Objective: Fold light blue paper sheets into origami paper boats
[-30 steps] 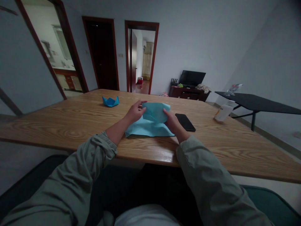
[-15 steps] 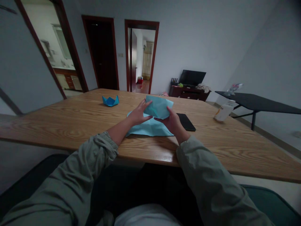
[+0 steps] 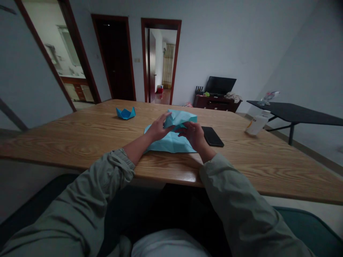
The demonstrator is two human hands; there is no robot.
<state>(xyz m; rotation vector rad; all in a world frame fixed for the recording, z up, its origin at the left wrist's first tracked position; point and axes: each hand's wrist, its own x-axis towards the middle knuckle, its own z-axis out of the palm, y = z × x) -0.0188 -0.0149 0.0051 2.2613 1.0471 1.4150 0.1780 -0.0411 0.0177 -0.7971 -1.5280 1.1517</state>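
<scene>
A crumpled, partly folded sheet of light blue paper (image 3: 170,143) lies on the wooden table (image 3: 80,142), with a raised, creased flap (image 3: 180,117) standing up from its far side. My left hand (image 3: 159,129) has its fingers and thumb on either side of the flap's left edge. My right hand (image 3: 194,135) pinches the flap's right side, fingers curled. The hands nearly meet, hiding the lower part of the flap. A small blue origami boat (image 3: 125,113) sits to the left of the paper, apart from both hands.
A black smartphone (image 3: 212,136) lies just right of my right hand. Farther right stands a white plastic bottle (image 3: 256,123) on its side near a black table (image 3: 294,117). A dark cabinet (image 3: 217,102) with a monitor (image 3: 220,85) stands beyond the table.
The flap has sunk from upright and crumpled, and my hands have closed in toward each other on it. My head view has tilted slightly.
</scene>
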